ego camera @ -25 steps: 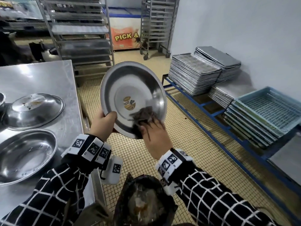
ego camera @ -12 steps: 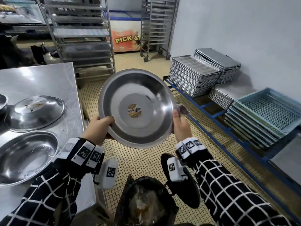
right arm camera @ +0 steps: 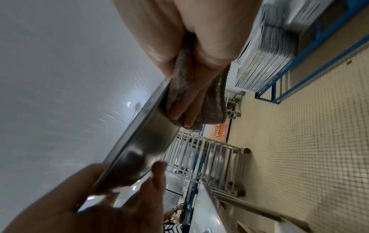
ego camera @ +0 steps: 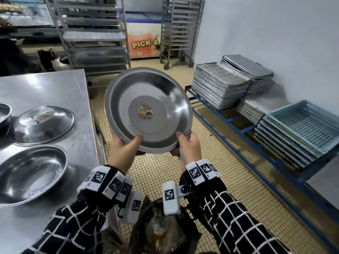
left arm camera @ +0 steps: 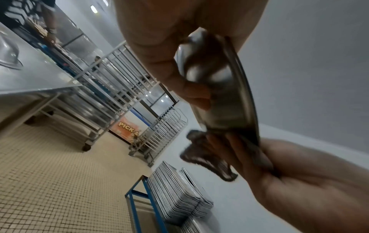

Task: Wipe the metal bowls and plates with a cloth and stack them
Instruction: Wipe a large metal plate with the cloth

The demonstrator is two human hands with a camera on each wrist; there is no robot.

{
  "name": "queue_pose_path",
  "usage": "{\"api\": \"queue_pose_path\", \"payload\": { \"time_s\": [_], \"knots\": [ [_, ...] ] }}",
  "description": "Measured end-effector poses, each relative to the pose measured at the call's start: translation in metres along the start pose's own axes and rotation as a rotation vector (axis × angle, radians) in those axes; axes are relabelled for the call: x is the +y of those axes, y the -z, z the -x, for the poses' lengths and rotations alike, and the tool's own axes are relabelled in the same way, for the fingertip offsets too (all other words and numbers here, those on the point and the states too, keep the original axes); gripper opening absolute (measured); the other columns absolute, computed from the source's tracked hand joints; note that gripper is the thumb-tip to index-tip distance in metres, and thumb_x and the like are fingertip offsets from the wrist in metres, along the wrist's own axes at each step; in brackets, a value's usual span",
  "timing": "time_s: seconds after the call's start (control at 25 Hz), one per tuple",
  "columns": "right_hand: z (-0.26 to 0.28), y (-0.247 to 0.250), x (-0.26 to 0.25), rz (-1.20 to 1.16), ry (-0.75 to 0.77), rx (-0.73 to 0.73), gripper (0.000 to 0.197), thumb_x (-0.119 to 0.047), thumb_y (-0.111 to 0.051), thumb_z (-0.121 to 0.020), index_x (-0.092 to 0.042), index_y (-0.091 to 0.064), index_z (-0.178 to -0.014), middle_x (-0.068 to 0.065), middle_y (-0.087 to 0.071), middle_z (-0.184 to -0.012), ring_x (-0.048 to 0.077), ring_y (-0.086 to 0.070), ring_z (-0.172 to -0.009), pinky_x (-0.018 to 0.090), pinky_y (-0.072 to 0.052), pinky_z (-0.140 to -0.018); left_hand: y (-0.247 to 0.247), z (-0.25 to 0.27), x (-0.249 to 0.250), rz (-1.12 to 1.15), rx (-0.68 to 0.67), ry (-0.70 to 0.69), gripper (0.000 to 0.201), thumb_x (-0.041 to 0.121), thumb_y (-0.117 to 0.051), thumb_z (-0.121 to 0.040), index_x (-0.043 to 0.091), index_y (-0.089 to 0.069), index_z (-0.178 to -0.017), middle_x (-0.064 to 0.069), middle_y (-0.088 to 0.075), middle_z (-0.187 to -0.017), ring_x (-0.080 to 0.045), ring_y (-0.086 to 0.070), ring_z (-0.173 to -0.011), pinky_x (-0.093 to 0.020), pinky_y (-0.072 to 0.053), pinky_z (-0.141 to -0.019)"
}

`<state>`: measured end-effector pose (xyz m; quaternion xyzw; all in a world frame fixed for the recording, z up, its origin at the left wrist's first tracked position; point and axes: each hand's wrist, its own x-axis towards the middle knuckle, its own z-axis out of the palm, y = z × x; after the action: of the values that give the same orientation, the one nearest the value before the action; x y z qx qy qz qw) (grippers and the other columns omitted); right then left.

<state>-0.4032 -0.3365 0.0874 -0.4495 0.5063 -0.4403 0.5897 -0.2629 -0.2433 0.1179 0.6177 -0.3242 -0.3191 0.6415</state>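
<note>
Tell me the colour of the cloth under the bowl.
Dark brownish grey cloth; right wrist view shows it best.

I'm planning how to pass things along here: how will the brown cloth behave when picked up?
Probably floppy: the brown cloth droops in folds below the right hand, which pinches it against the metal plate. Likely light, since it bunches small under the fingers. Its knitted-looking surface should resist slipping.

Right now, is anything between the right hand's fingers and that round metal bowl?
Yes: the brown cloth lies between the right hand fingers and the round metal bowl underside; the thumb touches the rim directly.
</note>
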Motion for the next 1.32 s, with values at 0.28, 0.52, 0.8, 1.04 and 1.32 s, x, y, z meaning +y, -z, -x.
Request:
{"api": "queue_pose_path", "payload": {
  "time_s": [0.28,0.52,0.8,1.04,1.32],
  "knots": [
    [0.002,0.007,0.008,-0.070,0.014,-0.072,0.021,-0.034,-0.042,-0.100,-0.026,-0.055,-0.114,0.002,-0.063,-0.111,0.020,-0.063,-0.100,0.037,-0.057,-0.081,0.016,-0.013,0.004,0.068,0.080,0.093,0.025,0.000,-0.055,-0.088,0.025,-0.055,-0.090,-0.005,-0.063,-0.089,-0.026,-0.065,-0.084,-0.039,-0.054,-0.071],
    [0.005,0.035,-0.027,0.578,0.400,-0.187,0.029,-0.033,-0.036,-0.101,-0.018,-0.055,-0.118,-0.003,-0.062,-0.083,0.003,-0.059,-0.070,0.019,-0.052,-0.057,0.043,-0.037,0.000,-0.202,0.030,0.071,0.022,0.005,-0.054,-0.090,0.025,-0.054,-0.082,-0.004,-0.060,-0.079,-0.027,-0.058,-0.075,-0.034,-0.047,-0.062],
    [0.035,-0.006,0.042,1.206,0.744,-0.718,0.066,-0.057,-0.006,-0.095,-0.023,-0.036,-0.144,-0.004,-0.036,-0.151,0.014,-0.011,-0.146,0.039,-0.007,-0.119,0.031,-0.035,-0.001,-0.160,0.010,0.007,0.009,0.020,-0.055,-0.095,0.026,-0.060,-0.091,0.003,-0.065,-0.085,-0.013,-0.061,-0.079,-0.027,-0.047,-0.069],
    [-0.039,0.043,0.030,1.532,0.744,-0.414,0.072,-0.051,-0.001,-0.089,-0.022,-0.045,-0.138,-0.005,-0.041,-0.148,0.013,-0.010,-0.146,0.039,0.003,-0.118,0.028,-0.029,-0.012,-0.149,-0.016,-0.007,0.019,0.014,-0.055,-0.094,0.030,-0.062,-0.087,0.006,-0.067,-0.080,-0.010,-0.064,-0.074,-0.030,-0.052,-0.070],
    [0.013,0.006,0.049,1.065,0.693,-0.482,0.045,-0.035,-0.027,-0.102,-0.021,-0.041,-0.142,-0.002,-0.032,-0.152,0.011,-0.010,-0.145,0.030,0.000,-0.118,0.020,-0.035,0.000,-0.131,0.081,-0.060,0.017,0.015,-0.052,-0.095,0.030,-0.058,-0.096,0.010,-0.063,-0.085,-0.006,-0.058,-0.077,-0.017,-0.043,-0.062]
  ]
}}
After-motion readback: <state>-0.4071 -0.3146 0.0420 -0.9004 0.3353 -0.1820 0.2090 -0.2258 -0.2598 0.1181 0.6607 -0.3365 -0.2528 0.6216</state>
